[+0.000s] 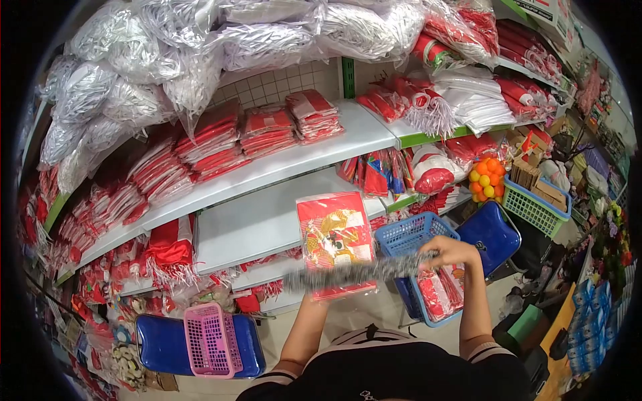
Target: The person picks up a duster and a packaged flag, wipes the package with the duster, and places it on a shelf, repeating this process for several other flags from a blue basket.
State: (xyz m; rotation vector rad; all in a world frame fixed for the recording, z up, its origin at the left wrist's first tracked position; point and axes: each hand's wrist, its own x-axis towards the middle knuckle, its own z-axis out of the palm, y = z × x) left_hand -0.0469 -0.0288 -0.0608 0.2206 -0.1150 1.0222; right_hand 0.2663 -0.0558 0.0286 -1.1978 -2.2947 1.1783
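My right hand (449, 252) is closed around the right end of a grey, fluffy-looking duster (361, 273), blurred by motion. The duster stretches leftward across the lower part of a red and white packet (334, 234) in clear plastic, which bears a gold emblem. My left forearm reaches up to the packet's lower edge, where my left hand (319, 294) is mostly hidden behind the packet and duster. Below my right hand, a light blue basket (391, 239) contains similar red packets (438, 294).
Stacks of red and white packets (267, 130) lie along the grey shelf (361, 127). Bags of white strips (267, 47) hang above. A pink basket (212, 341) rests on a blue stool (160, 344). Another blue stool (491, 234) and a green basket (535, 207) stand right.
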